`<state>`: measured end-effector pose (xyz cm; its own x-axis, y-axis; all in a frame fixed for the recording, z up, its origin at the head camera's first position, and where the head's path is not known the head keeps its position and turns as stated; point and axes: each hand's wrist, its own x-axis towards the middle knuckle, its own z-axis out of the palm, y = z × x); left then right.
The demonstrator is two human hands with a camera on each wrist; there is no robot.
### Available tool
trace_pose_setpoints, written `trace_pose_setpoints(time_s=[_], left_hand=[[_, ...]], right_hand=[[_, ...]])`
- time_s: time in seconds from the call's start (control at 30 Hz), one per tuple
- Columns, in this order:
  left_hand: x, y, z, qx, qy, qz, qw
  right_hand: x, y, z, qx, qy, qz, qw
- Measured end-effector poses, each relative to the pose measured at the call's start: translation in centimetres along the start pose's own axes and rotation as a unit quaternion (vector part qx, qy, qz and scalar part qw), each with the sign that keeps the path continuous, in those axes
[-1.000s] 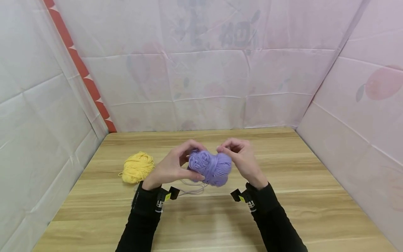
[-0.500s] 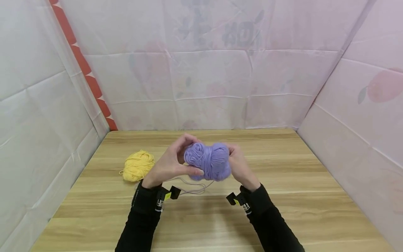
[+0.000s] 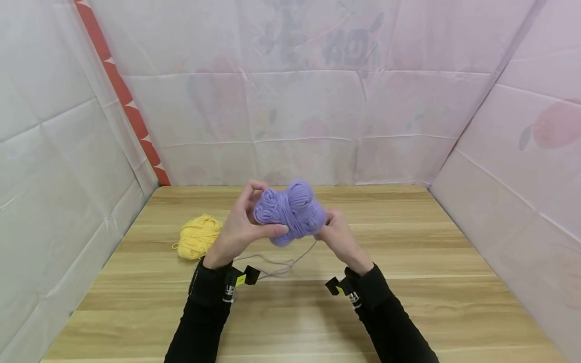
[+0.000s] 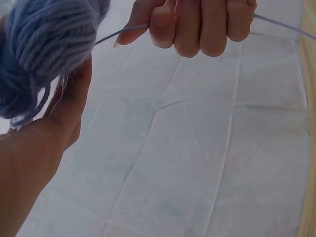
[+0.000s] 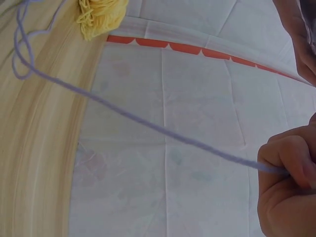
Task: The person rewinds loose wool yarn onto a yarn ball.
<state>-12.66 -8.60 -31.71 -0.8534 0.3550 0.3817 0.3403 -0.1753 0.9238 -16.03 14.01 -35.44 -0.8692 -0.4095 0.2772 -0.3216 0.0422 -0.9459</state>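
Note:
My left hand (image 3: 240, 224) grips a purple ball of yarn (image 3: 290, 212) above the table, thumb on the near side. The ball is tilted, its right end toward my right hand (image 3: 340, 239). In the left wrist view, the right hand (image 4: 197, 24) has its fingers curled round a strand of purple yarn (image 4: 111, 37), which runs taut from the ball and out the other side of the fist. From the right hand (image 5: 291, 177) the yarn strand (image 5: 163, 131) slopes down to loose loops on the table in the right wrist view.
A yellow ball of yarn (image 3: 199, 237) lies on the wooden table (image 3: 408, 302) left of my left hand. Loose purple strands (image 3: 272, 262) trail on the tabletop below the hands. White printed sheets (image 3: 299, 101) wall the table at the back and both sides.
The purple ball has risen, shifted left and turned in my left hand. My right hand has gone from above the ball to its lower right side, drawing a strand up from the table.

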Motion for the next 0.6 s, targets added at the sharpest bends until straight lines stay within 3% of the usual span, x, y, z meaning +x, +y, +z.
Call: trace_pose_setpoints(time_s=[0.27, 0.6], left_hand=[[0.02, 0.09, -0.56, -0.018, 0.069, 0.018, 0.9973], [0.32, -0.07, -0.82, -0.072, 0.144, 0.050, 0.9857]], right_hand=[[0.21, 0.13, 0.06, 0.011, -0.024, 0.006, 1.000], [0.15, 0.11, 0.11, -0.002, -0.035, 0.010, 0.999]])
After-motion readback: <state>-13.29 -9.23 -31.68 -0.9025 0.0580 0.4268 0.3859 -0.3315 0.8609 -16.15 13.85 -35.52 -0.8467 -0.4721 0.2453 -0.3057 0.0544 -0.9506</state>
